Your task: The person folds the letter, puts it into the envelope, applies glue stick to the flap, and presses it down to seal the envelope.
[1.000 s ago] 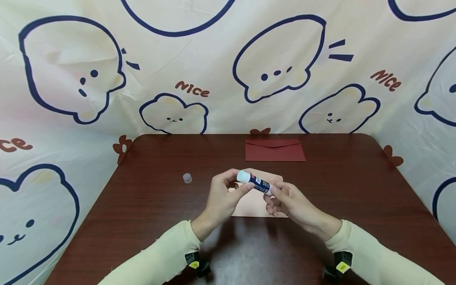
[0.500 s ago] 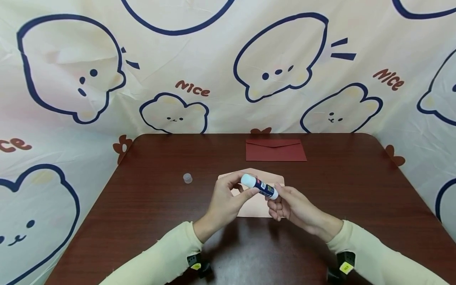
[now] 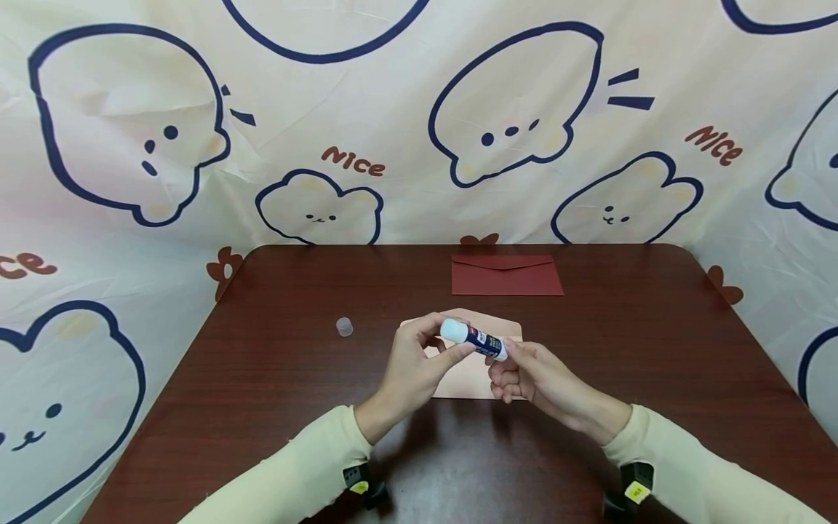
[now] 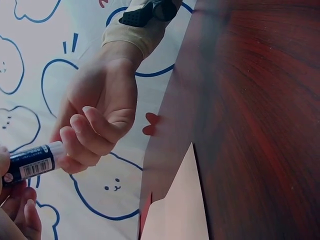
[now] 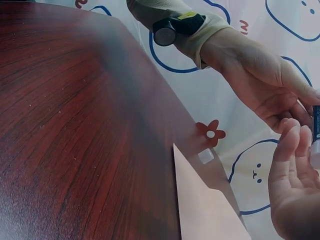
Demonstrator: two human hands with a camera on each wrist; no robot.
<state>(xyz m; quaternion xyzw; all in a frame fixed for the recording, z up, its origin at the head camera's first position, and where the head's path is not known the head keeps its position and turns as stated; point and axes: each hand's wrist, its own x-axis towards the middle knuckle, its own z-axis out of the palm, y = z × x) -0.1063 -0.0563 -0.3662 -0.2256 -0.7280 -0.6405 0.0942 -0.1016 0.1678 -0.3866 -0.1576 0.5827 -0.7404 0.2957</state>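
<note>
A glue stick [image 3: 483,340] with a dark blue label and whitish ends is held in the air, tilted down toward the right. My left hand [image 3: 409,367] grips its barrel near the upper end between thumb and fingers. At the lower end, thumb and fingertips of my right hand [image 3: 546,382] pinch the base, as the left wrist view also shows. Below both hands lies a pale pink envelope [image 3: 465,382], flap open toward the far side and partly covered by the hands. A small translucent cap [image 3: 344,327] sits on the table to the left.
A dark red envelope [image 3: 507,280] lies near the back edge of the brown wooden table [image 3: 288,378]. Behind and beside the table hangs a white cloth [image 3: 406,94] with cartoon outlines.
Over the last second both hands and the glue stick have shifted slightly to the right, then barely moved. Both hands have kept hold of it. The cap and envelopes lie as before.
</note>
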